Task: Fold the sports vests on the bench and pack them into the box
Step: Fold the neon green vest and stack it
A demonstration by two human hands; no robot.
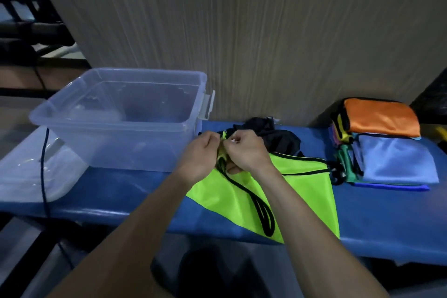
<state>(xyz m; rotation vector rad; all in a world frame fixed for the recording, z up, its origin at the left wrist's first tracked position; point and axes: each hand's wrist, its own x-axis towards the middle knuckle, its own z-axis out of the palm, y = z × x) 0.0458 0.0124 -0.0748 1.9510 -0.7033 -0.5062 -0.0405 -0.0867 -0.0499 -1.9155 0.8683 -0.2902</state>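
Folding the lime vest (297, 184) on the bench (387, 213): fingers of left hand (203, 152) and right hand (246, 150) pinching its top edge; next, probably doubling it over towards the box (116, 113)

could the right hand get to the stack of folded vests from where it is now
Probably yes, once it lets go. The right hand is pinching the neon green vest; the stack of folded vests lies on its side of the blue bench, with nothing between them.

The left hand (202, 152) and right hand (244, 152) hide the green vest's (242, 191) gathered top; fingertips unseen.
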